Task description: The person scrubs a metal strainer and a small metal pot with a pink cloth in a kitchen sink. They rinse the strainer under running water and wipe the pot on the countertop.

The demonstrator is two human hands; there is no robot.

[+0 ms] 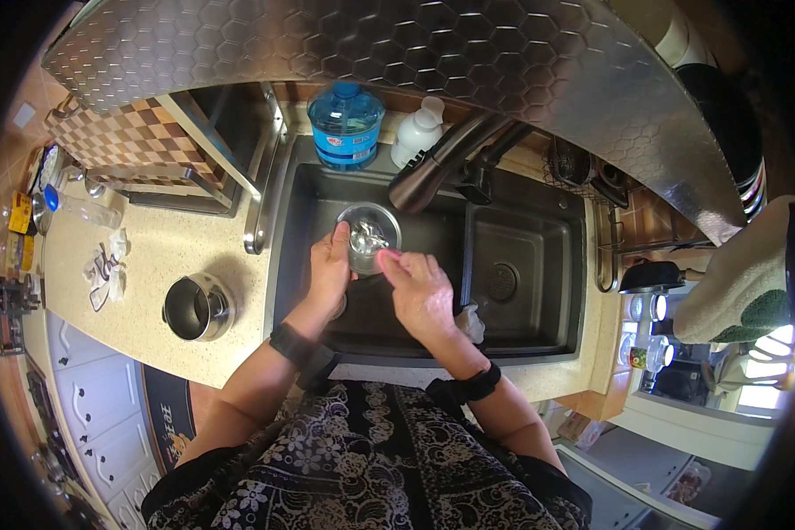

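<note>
Over the larger basin of the dark double sink, my left hand grips the side of a small round clear bowl, thumb on its rim. Something shiny, perhaps water, shows inside the bowl. My right hand is at the bowl's near right edge with its fingers curled; whether it pinches something there cannot be told. A dark pull-out faucet hangs just above and right of the bowl. Below my left hand, a pale round rim is partly hidden. A whitish cloth lies by the sink divider, beside my right wrist.
Behind the sink stand a blue detergent jug and a white pump bottle. On the left counter are a metal pot, crumpled tissues, a clear bottle and a checkered cutting board. A hexagon-patterned metal panel overhangs the sink.
</note>
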